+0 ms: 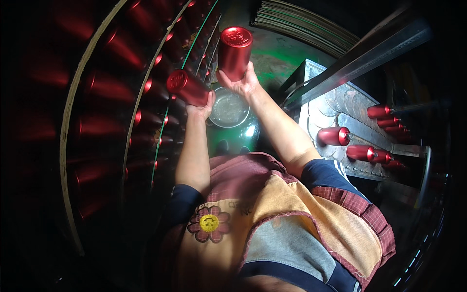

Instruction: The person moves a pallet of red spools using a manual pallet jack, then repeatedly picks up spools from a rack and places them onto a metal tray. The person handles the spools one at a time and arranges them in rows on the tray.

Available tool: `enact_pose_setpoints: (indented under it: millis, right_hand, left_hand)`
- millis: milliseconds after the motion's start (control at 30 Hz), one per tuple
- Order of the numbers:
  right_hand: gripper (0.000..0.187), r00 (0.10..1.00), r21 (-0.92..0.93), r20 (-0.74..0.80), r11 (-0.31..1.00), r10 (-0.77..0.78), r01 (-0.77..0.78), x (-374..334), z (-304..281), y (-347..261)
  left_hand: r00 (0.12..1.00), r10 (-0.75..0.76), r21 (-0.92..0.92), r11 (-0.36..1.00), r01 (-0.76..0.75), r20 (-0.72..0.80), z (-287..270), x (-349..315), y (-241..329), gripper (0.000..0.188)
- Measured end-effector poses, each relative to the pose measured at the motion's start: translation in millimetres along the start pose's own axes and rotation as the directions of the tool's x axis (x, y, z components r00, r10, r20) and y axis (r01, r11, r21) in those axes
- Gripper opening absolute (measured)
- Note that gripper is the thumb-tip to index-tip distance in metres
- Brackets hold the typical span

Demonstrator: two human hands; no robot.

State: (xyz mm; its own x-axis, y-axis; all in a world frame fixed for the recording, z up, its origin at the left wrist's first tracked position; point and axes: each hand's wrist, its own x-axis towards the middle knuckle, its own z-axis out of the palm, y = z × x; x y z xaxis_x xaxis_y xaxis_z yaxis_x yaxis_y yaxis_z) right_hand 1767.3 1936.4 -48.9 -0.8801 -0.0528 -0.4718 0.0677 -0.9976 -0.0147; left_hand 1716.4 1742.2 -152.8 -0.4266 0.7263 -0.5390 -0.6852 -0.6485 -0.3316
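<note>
My right hand grips a glossy red metallic bottle near its lower end. The bottle stands nearly upright, its round embossed base facing up toward me. In my left hand is a second red bottle, tilted to the left, with its embossed base turned up and leftward. The fingers of both hands are partly hidden behind the bottles, and the neck ends cannot be seen. My left hand is close to the tall stack of red bottles. The two held bottles are apart from each other.
Thin boards separate the layers of the stack on the left. Below my hands is a round, greyish disc-like top. At right, several red bottles sit on rods over a metal machine bed. A metal beam crosses above; flat sheets lie behind.
</note>
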Motion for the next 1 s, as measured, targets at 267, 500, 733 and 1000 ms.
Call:
enact_pose_setpoints:
  millis: [267, 500, 733, 1000]
  right_hand:
    - [0.051, 0.994, 0.058, -0.071, 0.995, -0.081, 0.085, 8.4, 10.2, 15.5]
    - [0.065, 0.972, -0.075, 0.098, 0.972, -0.214, 0.221, -0.7, -16.6, 36.1]
    - [0.05, 0.937, -0.167, 0.209, 0.934, -0.281, 0.317, -115.0, -91.1, 27.8]
    - [0.039, 0.828, -0.008, 0.023, 0.828, -0.56, 0.56, -359.4, -250.7, 39.1]
  left_hand:
    - [0.997, -0.071, 0.023, 0.997, 0.072, -0.025, -4.3, 46.1, 41.9, 0.055]
    - [0.98, -0.118, 0.164, 0.982, 0.091, 0.163, -41.9, 102.1, 87.1, 0.048]
    - [0.831, -0.349, 0.428, 0.891, 0.151, 0.433, -98.3, 41.7, 72.7, 0.05]
    - [0.976, -0.193, 0.889, 0.458, -0.003, 0.102, -105.3, -44.9, -99.0, 0.042]
